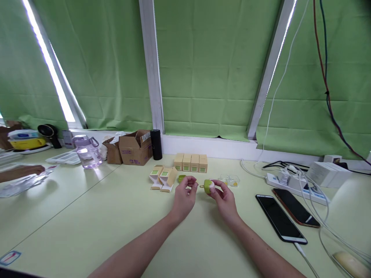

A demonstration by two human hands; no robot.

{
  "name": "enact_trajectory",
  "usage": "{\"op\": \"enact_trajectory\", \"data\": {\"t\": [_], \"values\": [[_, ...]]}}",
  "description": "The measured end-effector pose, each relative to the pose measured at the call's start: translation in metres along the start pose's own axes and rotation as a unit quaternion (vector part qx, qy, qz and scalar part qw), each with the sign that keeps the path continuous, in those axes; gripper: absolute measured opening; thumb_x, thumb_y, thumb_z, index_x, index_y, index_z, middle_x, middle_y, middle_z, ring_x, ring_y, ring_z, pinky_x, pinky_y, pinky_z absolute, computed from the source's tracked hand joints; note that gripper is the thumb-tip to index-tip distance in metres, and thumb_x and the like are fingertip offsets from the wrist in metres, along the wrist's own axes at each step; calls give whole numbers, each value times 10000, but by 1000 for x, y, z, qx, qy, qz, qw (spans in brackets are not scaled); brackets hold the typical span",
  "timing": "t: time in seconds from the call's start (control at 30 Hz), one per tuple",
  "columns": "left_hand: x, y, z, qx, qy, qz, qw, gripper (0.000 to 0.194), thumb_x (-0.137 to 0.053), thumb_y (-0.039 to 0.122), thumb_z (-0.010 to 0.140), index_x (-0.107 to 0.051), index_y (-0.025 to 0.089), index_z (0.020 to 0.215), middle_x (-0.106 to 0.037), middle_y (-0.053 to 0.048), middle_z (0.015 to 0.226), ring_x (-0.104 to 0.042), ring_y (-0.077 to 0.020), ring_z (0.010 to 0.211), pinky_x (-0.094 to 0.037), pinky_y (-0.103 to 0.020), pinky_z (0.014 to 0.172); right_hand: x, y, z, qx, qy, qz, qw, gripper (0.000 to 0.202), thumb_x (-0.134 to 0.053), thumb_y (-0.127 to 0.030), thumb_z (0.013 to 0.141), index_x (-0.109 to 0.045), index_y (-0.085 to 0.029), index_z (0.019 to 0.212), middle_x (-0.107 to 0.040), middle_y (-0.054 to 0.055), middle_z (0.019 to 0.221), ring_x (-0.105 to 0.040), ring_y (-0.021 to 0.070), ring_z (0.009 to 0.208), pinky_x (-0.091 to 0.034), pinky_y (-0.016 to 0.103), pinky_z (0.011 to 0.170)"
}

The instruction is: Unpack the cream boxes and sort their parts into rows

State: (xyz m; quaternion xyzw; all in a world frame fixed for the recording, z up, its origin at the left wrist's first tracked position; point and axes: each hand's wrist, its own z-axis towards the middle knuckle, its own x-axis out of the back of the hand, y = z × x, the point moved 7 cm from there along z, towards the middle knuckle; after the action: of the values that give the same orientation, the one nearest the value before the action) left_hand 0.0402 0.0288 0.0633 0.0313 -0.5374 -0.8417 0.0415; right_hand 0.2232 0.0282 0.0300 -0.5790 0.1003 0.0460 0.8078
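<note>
My right hand [226,200] is closed on a small rounded green-and-white case [207,186] with a little loop on its left side. Just left of that loop is my left hand [185,196], thumb and fingers pinched together; whatever may be between them is too small to make out. Behind my left hand lies a small green piece [181,178], partly hidden by the fingers. Two opened small cardboard boxes [164,178] lie to its left. Past my right hand stand clear plastic cups [233,180] with something yellow inside.
A row of several small closed boxes [190,163] stands at the back. Further left are a cardboard carton [135,148], a black cylinder [156,144] and a water jug [87,152]. Phones [280,218], a power strip [295,187] and cables lie right. Another person's hand [31,170] handles clear plastic bags.
</note>
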Motion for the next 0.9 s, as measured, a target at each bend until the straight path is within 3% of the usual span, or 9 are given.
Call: {"op": "enact_trajectory", "data": {"t": [0.17,0.37,0.5,0.67,0.9], "values": [[-7,11,-5,-7,-31,19,999,223,-745,343,849,-700,211,1024,-715,-90,1001,-655,-200,871,-518,-255,659,-6,-12,-6,107,-32,-135,985,344,-668,-470,935,-649,-244,1194,-629,115,1275,-681,251,1092,-633,408,886],[-22,-1,-9,58,-103,-30,993,369,-762,378,832,-679,205,1147,-692,-110,1057,-671,-208,845,-588,-290,628,-9,-23,-14,219,-32,-229,948,344,-597,-303,967,-557,-263,1306,-580,123,1293,-606,261,1170,-625,423,866],[-28,-5,-9,82,-124,-97,984,413,-764,427,839,-659,188,1159,-686,-123,1068,-701,-245,949,-645,-372,761,-9,-28,-17,240,-21,-230,943,410,-592,-261,959,-506,-268,1360,-532,130,1324,-595,263,1179,-621,453,896],[-26,-13,-6,145,-121,-197,962,558,-842,504,764,-649,164,1162,-719,-147,1102,-728,-262,932,-645,-433,811,-9,-33,-19,245,-18,-185,951,521,-630,-236,933,-437,-287,1415,-479,125,1366,-588,263,1229,-618,467,958],[-20,-25,-2,169,-111,-251,946,579,-883,482,737,-667,145,1155,-734,-159,1129,-750,-249,843,-627,-463,847,-10,-38,-20,262,-16,-210,942,459,-610,-231,945,-478,-265,1383,-528,122,1307,-597,265,1190,-618,479,943]]}}
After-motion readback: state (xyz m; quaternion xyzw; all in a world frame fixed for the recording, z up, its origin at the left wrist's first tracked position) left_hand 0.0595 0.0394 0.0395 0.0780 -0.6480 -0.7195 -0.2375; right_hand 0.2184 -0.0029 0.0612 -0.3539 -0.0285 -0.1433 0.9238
